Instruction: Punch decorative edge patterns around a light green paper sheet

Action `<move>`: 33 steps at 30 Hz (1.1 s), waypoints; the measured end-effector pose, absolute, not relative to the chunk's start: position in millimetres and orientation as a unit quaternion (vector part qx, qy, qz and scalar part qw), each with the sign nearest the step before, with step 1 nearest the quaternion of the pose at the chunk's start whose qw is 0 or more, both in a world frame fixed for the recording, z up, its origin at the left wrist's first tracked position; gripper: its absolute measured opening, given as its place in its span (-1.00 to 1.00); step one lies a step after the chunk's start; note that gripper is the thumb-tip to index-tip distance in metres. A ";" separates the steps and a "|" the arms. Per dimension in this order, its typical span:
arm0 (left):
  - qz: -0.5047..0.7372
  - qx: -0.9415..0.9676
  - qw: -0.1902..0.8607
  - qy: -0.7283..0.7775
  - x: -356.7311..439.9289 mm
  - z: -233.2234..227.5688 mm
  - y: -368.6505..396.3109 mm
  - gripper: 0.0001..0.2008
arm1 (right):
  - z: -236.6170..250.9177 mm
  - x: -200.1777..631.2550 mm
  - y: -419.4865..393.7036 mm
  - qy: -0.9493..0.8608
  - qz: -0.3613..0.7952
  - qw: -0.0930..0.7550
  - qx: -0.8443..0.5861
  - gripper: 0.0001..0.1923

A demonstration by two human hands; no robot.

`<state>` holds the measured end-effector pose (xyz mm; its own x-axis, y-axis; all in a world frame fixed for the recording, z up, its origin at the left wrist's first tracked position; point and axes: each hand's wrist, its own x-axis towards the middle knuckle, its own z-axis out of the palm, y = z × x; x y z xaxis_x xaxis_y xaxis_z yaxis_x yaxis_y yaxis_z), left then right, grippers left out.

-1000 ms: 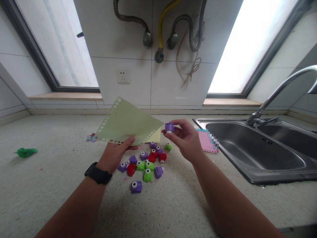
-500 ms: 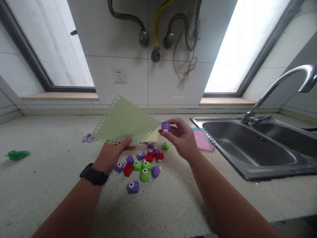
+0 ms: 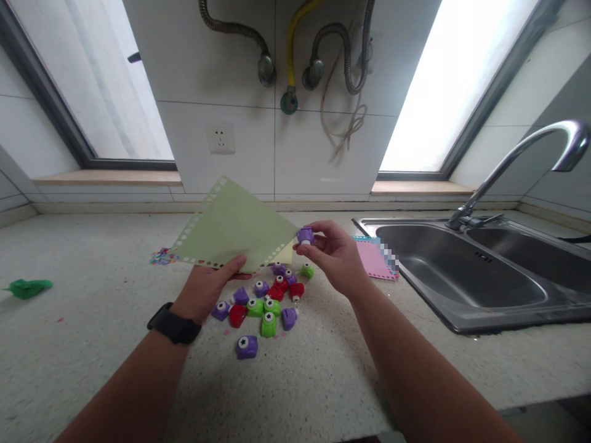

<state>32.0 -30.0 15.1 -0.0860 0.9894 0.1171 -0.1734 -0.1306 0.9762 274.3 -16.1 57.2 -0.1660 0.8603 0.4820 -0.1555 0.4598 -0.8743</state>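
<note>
Head view, pale green paper (image 3: 233, 231), punched scalloped edges, small purple punch (image 3: 305, 235)

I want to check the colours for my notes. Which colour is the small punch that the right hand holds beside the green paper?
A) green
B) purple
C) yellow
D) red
B: the right hand pinches a purple punch at the corner of the green paper, which the left hand holds up.
</note>
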 end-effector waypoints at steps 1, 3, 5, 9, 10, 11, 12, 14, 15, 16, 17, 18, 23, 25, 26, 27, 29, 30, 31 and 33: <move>0.587 0.470 0.486 0.446 32.2 16.2 -30.8 -0.64 | 57.0 274.1 -15.7 -0.626 0.442 0.578 -0.280 -0.62; 0.574 0.488 0.468 0.462 32.5 18.8 -32.6 -0.65 | 56.6 273.7 -14.5 -0.625 0.453 0.570 -0.281 -0.64; 0.563 0.517 0.439 0.472 32.4 21.3 -33.8 -0.67 | 56.1 273.7 -13.2 -0.622 0.465 0.561 -0.286 -0.66; 0.553 0.565 0.376 0.483 30.2 22.5 -32.8 -0.70 | 53.9 274.9 -10.2 -0.625 0.480 0.539 -0.297 -0.71; 0.548 0.571 0.369 0.487 29.6 22.0 -32.2 -0.69 | 53.1 275.3 -9.6 -0.627 0.481 0.535 -0.300 -0.72; 0.543 0.575 0.365 0.491 29.0 21.4 -31.7 -0.68 | 52.2 275.5 -8.9 -0.630 0.480 0.530 -0.303 -0.73; 0.539 0.577 0.362 0.495 28.6 20.8 -31.3 -0.68 | 51.2 275.4 -8.3 -0.634 0.478 0.525 -0.308 -0.74; 0.536 0.583 0.356 0.496 28.4 19.9 -31.1 -0.67 | 49.1 274.4 -7.3 -0.639 0.479 0.513 -0.316 -0.75; 0.535 0.587 0.351 0.496 28.5 19.7 -31.1 -0.66 | 48.2 273.4 -7.0 -0.638 0.483 0.509 -0.318 -0.74; 0.534 0.590 0.348 0.496 28.8 19.6 -31.3 -0.66 | 47.3 272.2 -6.8 -0.635 0.490 0.505 -0.319 -0.73; 0.532 0.592 0.347 0.496 29.0 19.5 -31.5 -0.65 | 46.5 270.9 -6.8 -0.632 0.500 0.500 -0.318 -0.71; 0.528 0.593 0.349 0.497 29.3 19.6 -31.7 -0.64 | 45.8 269.5 -7.1 -0.629 0.510 0.494 -0.317 -0.70; 0.516 0.598 0.382 0.480 31.0 20.5 -33.0 -0.61 | 42.5 264.6 -10.9 -0.640 0.522 0.465 -0.318 -0.69; 0.520 0.597 0.394 0.467 31.6 20.5 -33.7 -0.61 | 40.2 263.9 -11.8 -0.642 0.525 0.460 -0.318 -0.70; 0.520 0.595 0.399 0.465 31.8 20.4 -33.9 -0.61 | 38.8 263.8 -11.8 -0.641 0.529 0.458 -0.317 -0.70; 0.518 0.594 0.403 0.465 31.9 20.1 -34.0 -0.61 | 37.4 263.8 -11.4 -0.639 0.532 0.456 -0.316 -0.70; 0.515 0.596 0.403 0.466 32.0 19.6 -34.0 -0.60 | 34.5 263.9 -9.8 -0.639 0.536 0.456 -0.310 -0.69; 0.516 0.597 0.400 0.467 32.1 19.4 -33.8 -0.60 | 33.3 263.9 -8.7 -0.639 0.539 0.457 -0.304 -0.67; 0.517 0.597 0.394 0.469 32.2 19.3 -33.8 -0.60 | 32.3 263.8 -7.7 -0.638 0.543 0.457 -0.298 -0.66; 0.519 0.594 0.387 0.477 32.8 19.1 -33.8 -0.59 | 31.0 263.2 -6.1 -0.631 0.557 0.458 -0.286 -0.64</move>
